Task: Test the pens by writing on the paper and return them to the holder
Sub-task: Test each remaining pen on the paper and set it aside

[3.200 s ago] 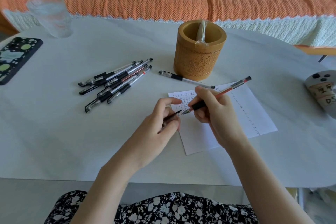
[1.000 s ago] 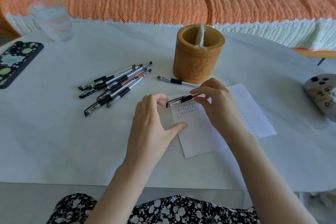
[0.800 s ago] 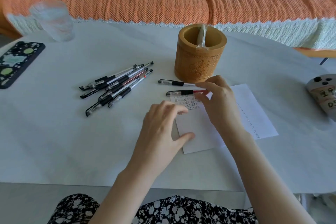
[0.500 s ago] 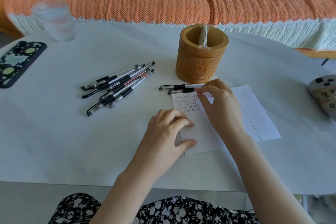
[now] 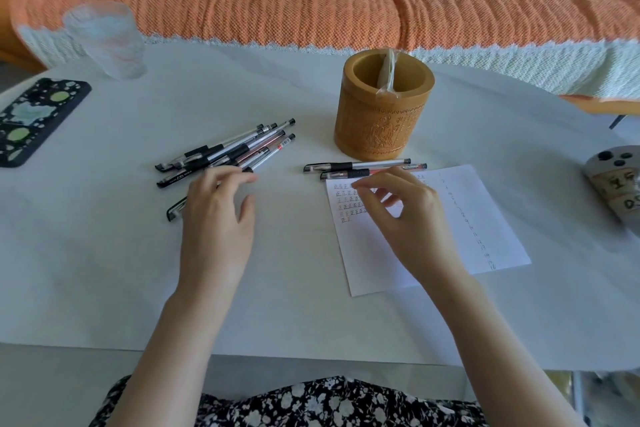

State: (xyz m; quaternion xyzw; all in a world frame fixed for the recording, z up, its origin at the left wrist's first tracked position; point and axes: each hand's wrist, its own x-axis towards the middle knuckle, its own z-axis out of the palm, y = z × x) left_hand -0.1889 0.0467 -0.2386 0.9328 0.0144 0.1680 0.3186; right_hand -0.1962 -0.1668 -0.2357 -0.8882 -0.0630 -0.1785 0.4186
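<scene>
Two capped pens (image 5: 356, 166) lie side by side along the paper's (image 5: 491, 218) far edge, just before the holder (image 5: 381, 128). The right hand (image 5: 408, 215) hovers over the paper, its grip slack and holding nothing. The left hand (image 5: 218, 218), grip open, is over the near edge of the pen pile (image 5: 235, 149), which lies well apart across the counter (image 5: 104, 253).

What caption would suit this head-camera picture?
Left hand over the pen pile; two pens lie by the bamboo holder.
</scene>
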